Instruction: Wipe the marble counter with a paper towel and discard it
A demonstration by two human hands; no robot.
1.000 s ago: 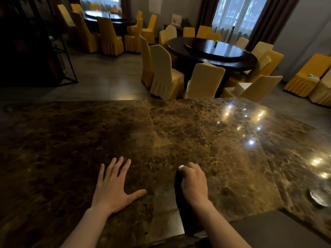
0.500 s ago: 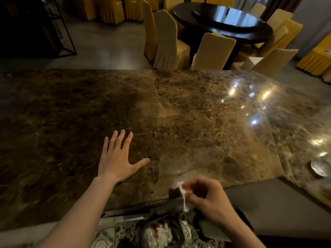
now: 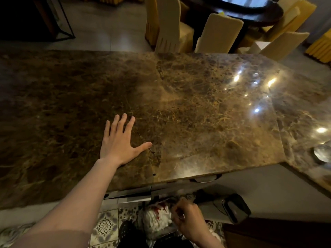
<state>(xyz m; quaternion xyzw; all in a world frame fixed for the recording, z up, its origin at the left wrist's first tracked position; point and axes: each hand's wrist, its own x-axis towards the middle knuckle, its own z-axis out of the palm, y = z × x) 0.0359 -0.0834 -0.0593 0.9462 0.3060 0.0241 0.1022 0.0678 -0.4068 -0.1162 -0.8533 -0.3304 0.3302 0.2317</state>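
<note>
The left hand lies flat, palm down, on the brown marble counter, its 4 fingers together pointing away and the thumb splayed to the right, forearm stretched straight from the lower left. The right hand is lowered below the counter's near edge, fingers curled and blurred, just beside a white bag of rubbish with red marks. Whether it holds the paper towel I cannot tell; the towel itself is not distinguishable. Patterned floor tiles lie beneath.
</note>
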